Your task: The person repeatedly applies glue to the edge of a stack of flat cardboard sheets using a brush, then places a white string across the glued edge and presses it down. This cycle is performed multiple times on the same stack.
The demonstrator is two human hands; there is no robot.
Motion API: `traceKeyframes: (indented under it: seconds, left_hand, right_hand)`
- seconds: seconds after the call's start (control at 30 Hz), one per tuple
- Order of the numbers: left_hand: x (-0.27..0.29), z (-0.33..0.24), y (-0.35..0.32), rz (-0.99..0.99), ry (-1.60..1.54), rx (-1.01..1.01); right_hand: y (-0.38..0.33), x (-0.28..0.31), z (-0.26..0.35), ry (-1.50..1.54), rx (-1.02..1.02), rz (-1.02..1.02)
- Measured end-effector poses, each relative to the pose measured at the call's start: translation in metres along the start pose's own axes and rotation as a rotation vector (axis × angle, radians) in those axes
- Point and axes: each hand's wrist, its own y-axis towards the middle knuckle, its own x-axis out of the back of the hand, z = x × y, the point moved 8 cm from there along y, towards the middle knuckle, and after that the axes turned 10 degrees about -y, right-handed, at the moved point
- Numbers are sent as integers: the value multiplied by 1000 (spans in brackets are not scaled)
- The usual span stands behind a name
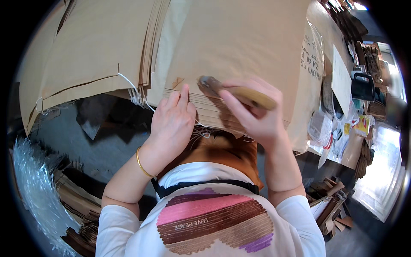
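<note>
Two hands worked: left hand [173, 122] pressed flat on stacked brown paper sheets [231, 55], right hand [257, 115] gripped wooden-handled brush [237, 91].

A single head-worn fisheye view looks steeply down from close above the counter [239, 51], the person's own chest filling its lower edge
</note>
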Motion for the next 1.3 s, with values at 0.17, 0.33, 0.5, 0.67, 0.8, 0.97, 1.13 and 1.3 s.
traceKeyframes:
  seconds: [0.17,0.33,0.5,0.67,0.8,0.97,1.13,1.3]
  left_hand:
    - [-3,2,2,21,-49,28]
    - [-3,1,6,63,-104,81]
    - [-6,-6,9,82,-58,70]
    - [-5,-12,13,87,-10,65]
    - [-1,-16,11,59,-3,45]
    - [-3,-14,11,87,24,58]
    - [-9,-14,11,86,54,38]
    - [-10,-8,5,106,38,85]
  right_hand:
    - [-17,7,-46,117,-395,-42]
    - [-56,73,-96,-230,-526,-72]
    - [-75,100,-119,-536,-556,-130]
    - [-70,109,-121,-369,-613,-159]
    - [-101,156,-125,453,-604,-583]
    - [-56,72,-68,359,-468,-319]
    - [-18,10,-65,223,-447,-176]
    - [-60,109,-98,-359,-791,-197]
